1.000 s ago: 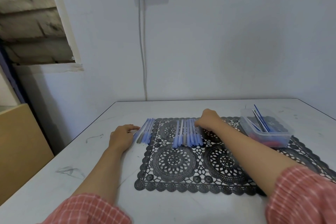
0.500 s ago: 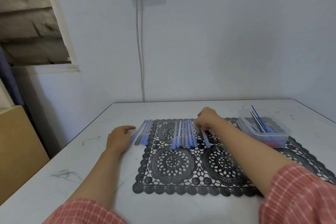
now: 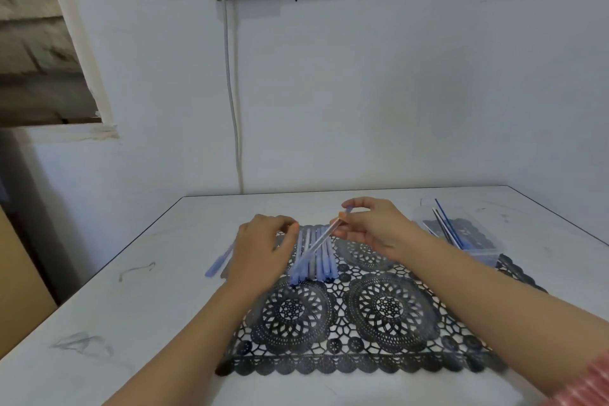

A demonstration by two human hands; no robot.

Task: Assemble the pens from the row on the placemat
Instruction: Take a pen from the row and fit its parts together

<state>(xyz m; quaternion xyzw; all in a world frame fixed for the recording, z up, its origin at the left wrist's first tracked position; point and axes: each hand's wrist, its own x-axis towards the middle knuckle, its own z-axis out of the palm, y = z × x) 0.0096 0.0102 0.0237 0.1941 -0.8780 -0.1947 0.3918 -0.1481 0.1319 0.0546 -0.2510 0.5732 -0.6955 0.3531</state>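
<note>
At a white bench [image 3: 138, 306], a black lace placemat [image 3: 389, 306] carries the work. A clear plastic box [image 3: 478, 245] holding thin refills stands at its far right corner, and the row of pens [image 3: 321, 257] lies side by side at its far edge. A few more pens [image 3: 216, 265] rest on the bench just left of the mat.

Both forearms reach in over the near edge. The right hand [image 3: 375, 229] is raised above the row, its fingers [image 3: 359, 204] pinching the top end of one pen [image 3: 316, 242] that slants down towards the left. The left hand [image 3: 260, 250] hovers beside it, fingers curled; whether they hold a part cannot be told.

The step appears to be taking up one pen for fitting. The next move likely calls for the left hand to steady its lower end.
</note>
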